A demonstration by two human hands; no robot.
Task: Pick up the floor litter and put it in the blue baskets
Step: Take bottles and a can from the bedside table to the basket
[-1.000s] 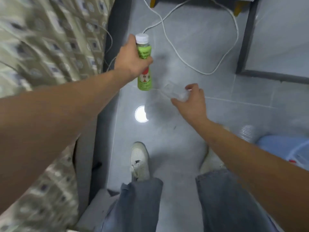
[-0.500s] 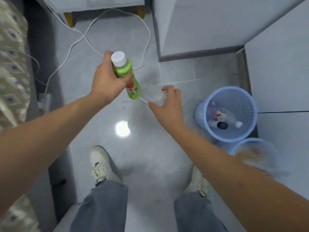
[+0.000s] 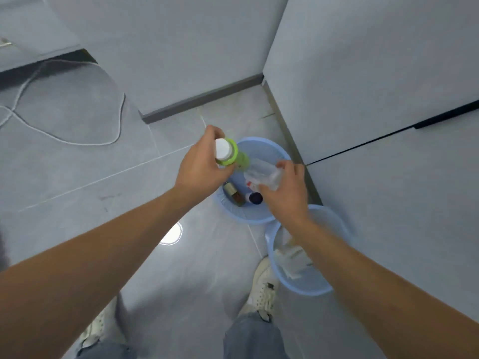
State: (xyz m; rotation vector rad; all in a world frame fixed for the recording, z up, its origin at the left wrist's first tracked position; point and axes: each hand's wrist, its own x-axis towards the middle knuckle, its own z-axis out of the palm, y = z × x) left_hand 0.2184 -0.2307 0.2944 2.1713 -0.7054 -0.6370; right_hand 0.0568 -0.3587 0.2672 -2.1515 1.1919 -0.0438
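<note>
L hand (image 3: 201, 168) fingers wrapped round green bottle (image 3: 232, 155) w/ white cap, held over far blue basket (image 3: 269, 149); label hidden by hand. R hand (image 3: 286, 194) fingers pinch clear plastic bottle (image 3: 263, 174) over same basket, outline hard to make out. Inside: brown bottle (image 3: 233, 195), dark-capped bottle (image 3: 254, 197), partly covered; near basket (image 3: 311, 288) blurred, holds pale litter, half behind R arm.

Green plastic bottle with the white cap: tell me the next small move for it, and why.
Probably release it. The left hand grips the green plastic bottle with the white cap above the far round blue plastic basket, which already holds other bottles, so letting go should drop it in. The right hand holds a clear plastic bottle over the same basket.
</note>
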